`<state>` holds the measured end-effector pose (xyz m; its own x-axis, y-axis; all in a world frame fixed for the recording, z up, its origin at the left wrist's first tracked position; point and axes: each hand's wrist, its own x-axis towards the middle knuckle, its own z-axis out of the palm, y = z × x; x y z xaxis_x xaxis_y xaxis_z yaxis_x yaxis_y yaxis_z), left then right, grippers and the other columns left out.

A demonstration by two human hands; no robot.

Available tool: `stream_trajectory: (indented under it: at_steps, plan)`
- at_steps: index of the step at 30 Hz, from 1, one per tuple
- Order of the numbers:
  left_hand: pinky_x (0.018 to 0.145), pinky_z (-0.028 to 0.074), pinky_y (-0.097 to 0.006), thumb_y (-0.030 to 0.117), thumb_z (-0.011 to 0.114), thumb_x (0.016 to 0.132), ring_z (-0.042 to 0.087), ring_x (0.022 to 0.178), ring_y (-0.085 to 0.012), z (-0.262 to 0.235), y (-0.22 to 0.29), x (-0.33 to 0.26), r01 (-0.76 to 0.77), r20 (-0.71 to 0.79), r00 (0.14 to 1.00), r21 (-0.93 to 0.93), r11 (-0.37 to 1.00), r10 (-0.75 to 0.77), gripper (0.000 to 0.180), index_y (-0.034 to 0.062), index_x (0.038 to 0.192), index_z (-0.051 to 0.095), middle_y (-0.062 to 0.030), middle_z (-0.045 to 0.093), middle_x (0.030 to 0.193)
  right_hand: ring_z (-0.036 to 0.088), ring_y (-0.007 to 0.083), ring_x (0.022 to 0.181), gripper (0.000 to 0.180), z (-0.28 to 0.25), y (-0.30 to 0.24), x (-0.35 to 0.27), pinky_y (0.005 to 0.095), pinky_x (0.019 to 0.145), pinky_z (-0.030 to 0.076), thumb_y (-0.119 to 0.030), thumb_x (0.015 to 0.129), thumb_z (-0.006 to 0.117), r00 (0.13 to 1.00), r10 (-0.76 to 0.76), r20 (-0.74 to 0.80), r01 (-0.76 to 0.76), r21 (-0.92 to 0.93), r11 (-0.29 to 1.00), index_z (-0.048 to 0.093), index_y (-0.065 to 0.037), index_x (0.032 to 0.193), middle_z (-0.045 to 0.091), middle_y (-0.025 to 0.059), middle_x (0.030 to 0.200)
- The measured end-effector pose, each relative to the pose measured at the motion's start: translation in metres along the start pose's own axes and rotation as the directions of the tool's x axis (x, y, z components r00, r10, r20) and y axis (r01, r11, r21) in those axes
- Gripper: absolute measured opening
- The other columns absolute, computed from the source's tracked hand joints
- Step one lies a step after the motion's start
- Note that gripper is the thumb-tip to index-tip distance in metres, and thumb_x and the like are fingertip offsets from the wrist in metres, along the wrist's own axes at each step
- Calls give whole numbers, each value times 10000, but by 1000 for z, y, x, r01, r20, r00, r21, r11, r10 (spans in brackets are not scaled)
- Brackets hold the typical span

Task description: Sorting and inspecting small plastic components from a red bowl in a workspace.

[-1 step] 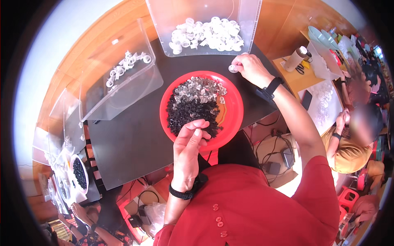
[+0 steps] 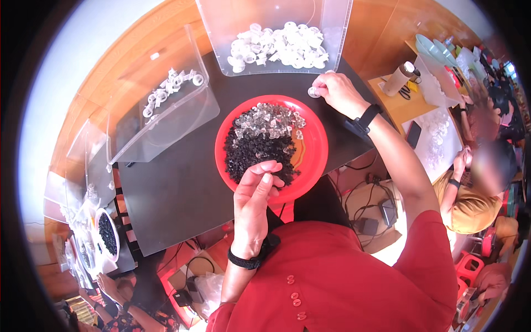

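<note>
— So, head view: what are your hands doing?

— Your left hand [image 2: 255, 207] is hovering over the near edge of the red plate [image 2: 316, 160], fingertips [image 2: 266, 170] pinching together just above the black bits [image 2: 254, 152]. I cannot tell whether a bit is sitting between them.

— And the right?

— Your right hand [image 2: 340, 94] is resting on the black mat [image 2: 177, 188] just beyond the plate, closing thumb and finger on a small white ring [image 2: 313, 92]. It is sitting just in front of the clear bin [image 2: 338, 33] of white rings [image 2: 279, 47].

— Is anything changing?

— Nothing is showing. Both hands and the ring are sitting just where the earlier picture has them, so you are pausing mid-pick. The clear bits [image 2: 268, 119] are lying untouched on the plate's far side, touching the black ones.
</note>
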<state>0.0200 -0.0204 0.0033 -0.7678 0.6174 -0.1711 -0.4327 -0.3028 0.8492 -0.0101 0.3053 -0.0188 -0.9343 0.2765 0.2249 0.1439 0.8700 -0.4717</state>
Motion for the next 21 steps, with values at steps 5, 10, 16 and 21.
stream_trajectory:
  at_steps: [5,10,16,21]
  plan:
    - [757,449,-224,127,541,980,594,876,-89,9,0,3,-43,6,999,113,993,43,235,27,1186,593,-87,636,1165,669,282,834,203,1,3,-7,382,746,529,-173,879,645,999,39,19,-43,249,967,679,4,973,683,160,936]
    - [761,432,-224,128,554,971,576,886,-84,18,4,7,-77,-11,997,197,977,81,300,8,1245,568,-79,631,1176,534,40,706,302,-27,-39,-37,242,673,498,-173,975,564,835,-10,551,-540,822,179,540,-86,1264,613,-22,994]
    - [955,437,-270,134,581,973,566,988,-104,36,4,13,-92,43,995,141,986,87,425,-7,1363,485,-52,613,1169,541,112,705,410,-26,-78,-78,284,662,472,-140,963,552,718,-240,653,-685,725,-74,457,-80,1356,611,24,1013]
    - [946,448,-262,163,590,971,581,989,-96,36,-12,14,-117,-29,993,38,992,118,358,0,1289,574,-56,661,1128,544,79,686,307,-19,-105,-91,252,630,477,-142,963,577,731,-177,659,-677,734,-61,511,-65,1252,620,16,949]
